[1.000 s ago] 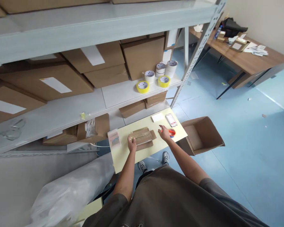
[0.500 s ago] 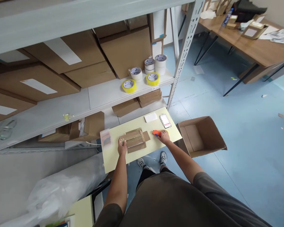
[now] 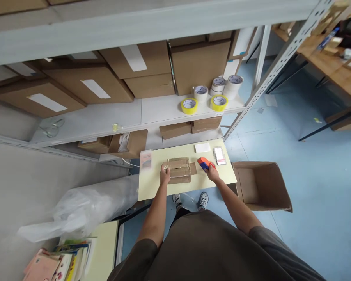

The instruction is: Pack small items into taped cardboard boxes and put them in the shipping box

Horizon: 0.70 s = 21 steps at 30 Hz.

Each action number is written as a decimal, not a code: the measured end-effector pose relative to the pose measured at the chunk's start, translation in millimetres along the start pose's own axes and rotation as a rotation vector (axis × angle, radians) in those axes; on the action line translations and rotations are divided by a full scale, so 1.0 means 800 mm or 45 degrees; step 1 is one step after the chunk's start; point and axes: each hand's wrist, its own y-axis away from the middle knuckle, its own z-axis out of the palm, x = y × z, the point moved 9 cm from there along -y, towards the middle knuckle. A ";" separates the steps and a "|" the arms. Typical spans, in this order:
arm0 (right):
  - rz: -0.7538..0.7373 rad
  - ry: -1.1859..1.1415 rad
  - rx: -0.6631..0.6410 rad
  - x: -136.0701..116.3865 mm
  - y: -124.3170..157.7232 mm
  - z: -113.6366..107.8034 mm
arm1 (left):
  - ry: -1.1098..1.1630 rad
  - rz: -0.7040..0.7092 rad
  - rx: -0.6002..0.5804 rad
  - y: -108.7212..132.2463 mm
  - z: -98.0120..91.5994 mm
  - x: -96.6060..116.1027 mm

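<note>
the left hand [image 3: 165, 175] grips the left edge of a taped cardboard package [image 3: 179, 171] at its three o'clock; an orange-blue tool [image 3: 204, 162], clasped by the right hand [image 3: 212, 173], partly blocks the gap between; an open carton [image 3: 267, 181] sits at four.

The cardboard parcel [image 3: 179, 180] is matt under glossy tape [image 3: 178, 163]; the orange tool [image 3: 204, 160] looks plastic, the surface [image 3: 149, 186] smooth, the shelf frame [image 3: 280, 60] metal, the shirt [image 3: 210, 246] matt cloth.

The person wears a plain dark-grey shirt [image 3: 210, 246] with loose, short sleeves [image 3: 265, 236], located at the near side of the pale-yellow counter [image 3: 152, 188], plus black legwear [image 3: 182, 212] and grey-and-white patterned shoes [image 3: 203, 200] below the counter's near edge.
</note>
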 end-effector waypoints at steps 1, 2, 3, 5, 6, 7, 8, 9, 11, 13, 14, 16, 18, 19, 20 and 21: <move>-0.072 -0.044 -0.016 -0.025 -0.002 -0.007 | 0.015 0.003 -0.005 0.000 0.001 0.000; -0.153 -0.084 -0.048 -0.054 -0.002 -0.011 | 0.031 0.005 -0.007 0.001 0.002 0.000; -0.230 -0.113 -0.097 -0.084 -0.001 -0.013 | 0.047 0.003 -0.009 0.001 0.002 0.000; -0.350 -0.127 -0.223 -0.145 0.005 -0.008 | 0.075 -0.014 -0.021 0.002 0.004 0.000; -0.390 -0.116 -0.281 -0.172 0.008 -0.003 | 0.091 -0.026 -0.032 0.003 0.004 0.000; -0.418 -0.097 -0.334 -0.197 0.011 0.004 | 0.107 -0.038 -0.044 0.003 0.005 0.000; -0.435 -0.075 -0.384 -0.217 0.013 0.012 | 0.125 -0.047 -0.054 0.004 0.005 0.000; -0.443 -0.053 -0.429 -0.233 0.015 0.019 | 0.144 -0.054 -0.066 0.004 0.005 0.001; -0.440 -0.015 -0.501 -0.251 0.016 0.033 | 0.186 -0.058 -0.090 0.005 0.006 0.002; -0.424 0.004 -0.539 -0.255 0.014 0.040 | 0.227 -0.070 -0.113 0.007 0.005 0.001; -0.417 0.000 -0.544 -0.253 0.012 0.041 | 0.246 -0.078 -0.126 0.008 0.004 0.001; -0.409 -0.022 -0.553 -0.248 0.010 0.041 | 0.273 -0.077 -0.137 0.010 -0.003 0.002; -0.397 -0.049 -0.568 -0.243 0.010 0.039 | 0.278 0.007 -0.085 0.011 -0.020 0.010; -0.380 -0.059 -0.576 -0.240 0.010 0.038 | 0.285 0.086 -0.034 0.013 -0.033 0.019; -0.360 -0.070 -0.582 -0.238 0.011 0.037 | 0.305 0.176 0.007 0.015 -0.045 0.029; -0.344 -0.088 -0.586 -0.237 0.011 0.036 | 0.344 0.267 0.011 0.018 -0.053 0.040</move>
